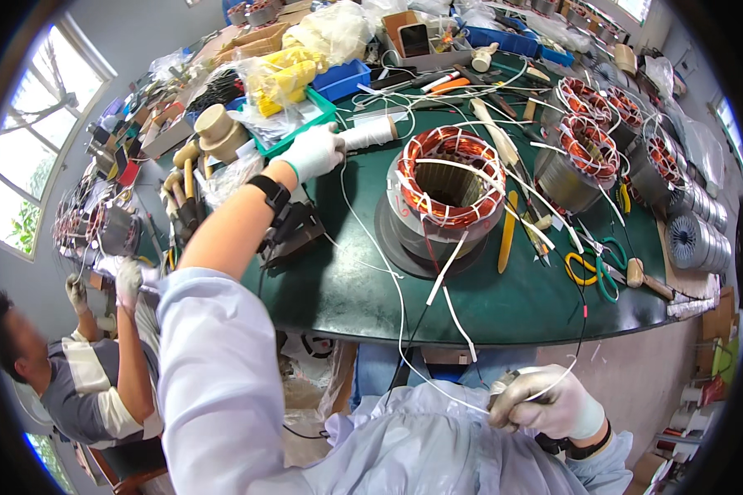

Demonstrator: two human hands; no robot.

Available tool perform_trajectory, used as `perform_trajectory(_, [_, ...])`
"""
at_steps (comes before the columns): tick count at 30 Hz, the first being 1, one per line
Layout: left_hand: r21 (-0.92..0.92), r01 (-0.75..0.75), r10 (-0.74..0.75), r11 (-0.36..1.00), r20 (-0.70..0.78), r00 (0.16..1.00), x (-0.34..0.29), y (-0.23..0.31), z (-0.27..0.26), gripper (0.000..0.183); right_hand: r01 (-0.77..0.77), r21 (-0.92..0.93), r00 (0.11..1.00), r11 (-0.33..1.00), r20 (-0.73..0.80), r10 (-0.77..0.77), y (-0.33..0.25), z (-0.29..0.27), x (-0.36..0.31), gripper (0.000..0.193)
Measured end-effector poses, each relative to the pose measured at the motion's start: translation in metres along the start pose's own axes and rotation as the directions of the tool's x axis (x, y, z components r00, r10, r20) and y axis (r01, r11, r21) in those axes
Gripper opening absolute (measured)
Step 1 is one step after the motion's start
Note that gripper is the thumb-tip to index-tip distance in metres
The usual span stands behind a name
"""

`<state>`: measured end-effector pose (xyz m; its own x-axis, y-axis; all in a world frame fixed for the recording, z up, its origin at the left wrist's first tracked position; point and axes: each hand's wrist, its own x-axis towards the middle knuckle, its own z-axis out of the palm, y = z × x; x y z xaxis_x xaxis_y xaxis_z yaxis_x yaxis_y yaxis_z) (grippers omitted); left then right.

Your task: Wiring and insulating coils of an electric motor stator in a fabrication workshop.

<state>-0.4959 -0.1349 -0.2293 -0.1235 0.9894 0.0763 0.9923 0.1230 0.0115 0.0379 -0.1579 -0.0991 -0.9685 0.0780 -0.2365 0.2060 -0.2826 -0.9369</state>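
Note:
My left hand, in a white glove, reaches across the table with its fingers closed at the near end of a spool of white cord. From there, loose white cord runs down over the table edge toward my lap. My right hand, gloved with greyed fingertips, is closed on the cord above my lap; a short length sticks out past the fingers. Between the hands, a motor stator with copper windings stands upright on a dark round base. White-sleeved leads hang from its near side.
More wound stators stand at the right, beside stacked bare cores. Scissors, a yellow strip and a mallet lie nearer. A green bin stands behind my left hand. A co-worker sits at the left.

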Motion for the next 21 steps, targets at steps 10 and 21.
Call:
perform_trajectory(10, [0.16,0.059,-0.012,0.985,-0.277,0.961,-0.021,0.039,-0.055,0.007,-0.144,0.217,0.946,0.965,-0.257,0.199,0.023,-0.002,0.003,0.017])
perform_trajectory(21, [0.482,0.224,-0.218,0.847,-0.069,0.974,-0.023,-0.051,-0.066,0.019,-0.132,0.06,0.989,0.989,-0.063,0.136,0.026,0.025,0.021,0.022])
